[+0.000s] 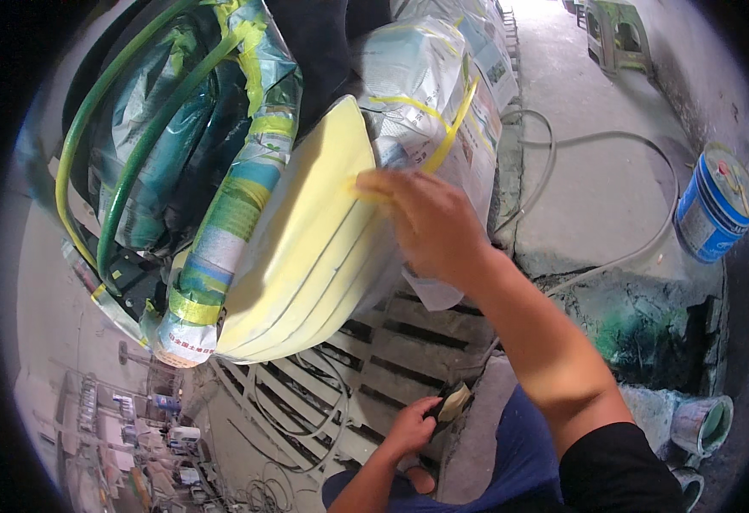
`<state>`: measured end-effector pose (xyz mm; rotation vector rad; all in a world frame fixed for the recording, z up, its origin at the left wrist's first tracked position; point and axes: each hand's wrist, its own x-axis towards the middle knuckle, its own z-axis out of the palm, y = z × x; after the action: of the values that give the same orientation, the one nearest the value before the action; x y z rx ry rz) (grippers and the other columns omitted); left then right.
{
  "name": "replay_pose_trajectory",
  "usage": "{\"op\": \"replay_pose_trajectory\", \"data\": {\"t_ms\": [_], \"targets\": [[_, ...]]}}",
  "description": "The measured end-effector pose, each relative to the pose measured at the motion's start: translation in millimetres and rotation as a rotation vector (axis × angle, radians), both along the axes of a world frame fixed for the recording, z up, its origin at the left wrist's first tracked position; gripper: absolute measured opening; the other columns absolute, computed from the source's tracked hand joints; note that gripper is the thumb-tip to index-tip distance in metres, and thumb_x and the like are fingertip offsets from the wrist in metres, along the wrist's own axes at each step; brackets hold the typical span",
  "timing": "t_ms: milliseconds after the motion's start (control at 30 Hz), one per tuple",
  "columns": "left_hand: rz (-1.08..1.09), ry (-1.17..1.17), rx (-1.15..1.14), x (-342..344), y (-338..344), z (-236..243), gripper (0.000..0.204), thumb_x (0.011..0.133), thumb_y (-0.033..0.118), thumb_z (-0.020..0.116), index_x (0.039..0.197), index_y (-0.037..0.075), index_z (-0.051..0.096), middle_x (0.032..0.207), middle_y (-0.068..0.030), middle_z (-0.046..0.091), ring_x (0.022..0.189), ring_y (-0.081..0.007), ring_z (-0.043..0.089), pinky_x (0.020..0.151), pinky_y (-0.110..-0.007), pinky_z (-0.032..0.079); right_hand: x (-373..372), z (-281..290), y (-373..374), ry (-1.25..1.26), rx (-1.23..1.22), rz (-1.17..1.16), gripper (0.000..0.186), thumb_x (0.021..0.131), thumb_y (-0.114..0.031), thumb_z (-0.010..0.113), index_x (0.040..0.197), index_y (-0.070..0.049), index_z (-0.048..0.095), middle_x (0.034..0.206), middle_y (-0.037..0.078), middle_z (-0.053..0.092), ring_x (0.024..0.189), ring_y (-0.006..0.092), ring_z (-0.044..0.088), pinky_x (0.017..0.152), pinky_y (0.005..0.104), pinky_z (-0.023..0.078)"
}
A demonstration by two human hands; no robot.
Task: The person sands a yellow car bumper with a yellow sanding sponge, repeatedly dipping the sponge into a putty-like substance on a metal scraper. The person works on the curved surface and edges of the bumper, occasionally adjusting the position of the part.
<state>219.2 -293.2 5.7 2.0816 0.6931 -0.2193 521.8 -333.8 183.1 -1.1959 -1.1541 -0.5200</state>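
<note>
Pale-yellow panel (306, 231): upper centre, beside tape-wrapped tube (231, 214). Right hand (421, 214): blurred, fingertips at panel's right edge; cannot tell whether fingers hold anything. Left hand (411, 429): lower centre, fingers gripping dark-and-tan block (454, 403), near slatted floor grating (413, 349).

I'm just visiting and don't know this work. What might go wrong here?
The blurred right hand is at the edge of the pale yellow panel, so its fingers could perhaps scuff or mark the surface.

The black-and-beige block in the left hand might slip; the slatted floor nearby has open gaps.

The grey hose curves loosely over the ground, so a foot might catch it.
</note>
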Motion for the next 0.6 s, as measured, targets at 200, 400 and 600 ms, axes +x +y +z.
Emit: {"op": "replay_pose_trajectory", "data": {"t_ms": [200, 400, 600], "targets": [[-0.024, -0.013, -0.021, -1, 4, -2, 0.047, 0.076, 0.005, 0.048, 0.122, 0.0, 0.057, 0.124, -0.0172, 0.058, 0.115, -0.0287, 0.056, 0.098, -0.033, 0.043, 23, 5, -13, 0.291, 0.08, 0.059, 0.031, 0.09, -0.008, 0.055, 0.12, -0.005, 0.055, 0.107, 0.013, 0.065, 0.095, 0.0225, 0.064, 0.083, 0.0329, 0.05], [-0.03, 0.033, 0.004, -10, 6, -2, 0.048, 0.079, 0.005, 0.049, 0.127, 0.0, 0.054, 0.123, -0.0143, 0.06, 0.114, -0.025, 0.057, 0.097, -0.034, 0.044, 85, 28, 15, 0.613, 0.285, 0.502, 0.043, 0.088, -0.005, 0.053, 0.129, 0.004, 0.042, 0.115, 0.016, 0.059, 0.102, 0.0181, 0.059, 0.09, 0.0305, 0.047], [0.045, 0.039, -0.033, -14, 6, 3, 0.047, 0.079, 0.006, 0.049, 0.125, 0.0, 0.055, 0.124, -0.0148, 0.059, 0.114, -0.0254, 0.057, 0.097, -0.033, 0.043, 91, 42, 41, 0.626, 0.505, 0.71, 0.043, 0.086, -0.001, 0.053, 0.127, 0.004, 0.041, 0.114, 0.016, 0.059, 0.099, 0.0181, 0.059, 0.089, 0.0299, 0.047]]}}
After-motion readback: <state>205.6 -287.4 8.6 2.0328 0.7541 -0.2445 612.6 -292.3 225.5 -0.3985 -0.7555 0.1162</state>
